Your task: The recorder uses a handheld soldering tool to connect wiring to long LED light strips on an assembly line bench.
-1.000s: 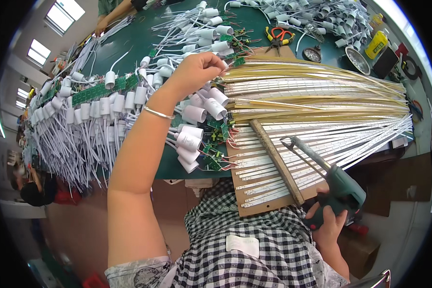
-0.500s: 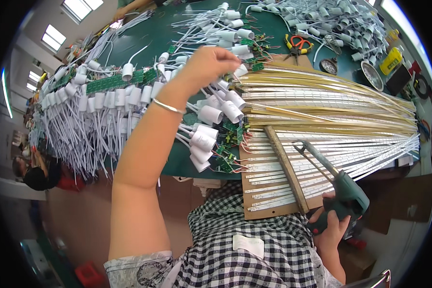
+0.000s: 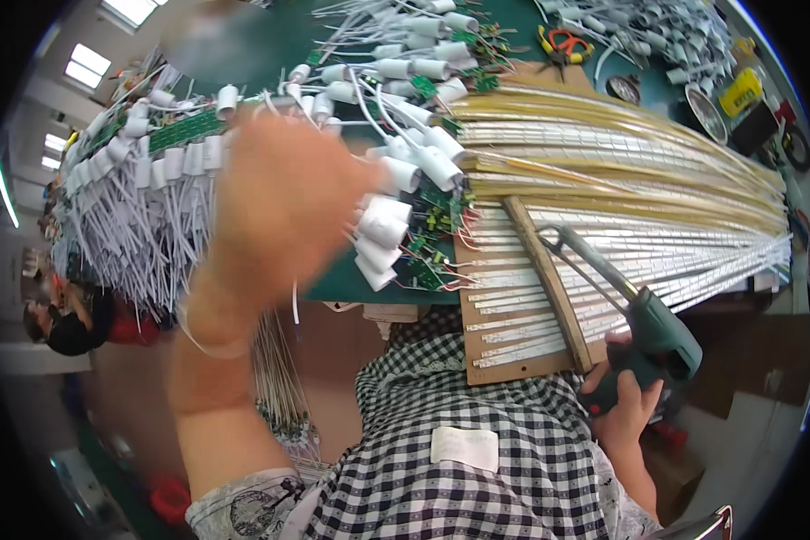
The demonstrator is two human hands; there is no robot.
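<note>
Our right hand (image 3: 628, 400) has its fingers wrapped around the handle of a dark green soldering gun (image 3: 659, 337), whose metal tip points left over the pale strips (image 3: 524, 310), near a wooden bar (image 3: 549, 286) that lies across them. Our left hand (image 3: 288, 189) is blurred, raised above the green surface (image 3: 337, 286) and just left of some white sockets (image 3: 391, 220); we cannot tell how far its fingers are open or whether they hold anything. The strips spread rightward over a brown board (image 3: 513, 371), with green circuit boards (image 3: 423, 270) at their left ends. Red-and-yellow pliers (image 3: 564, 45) lie beyond.
</note>
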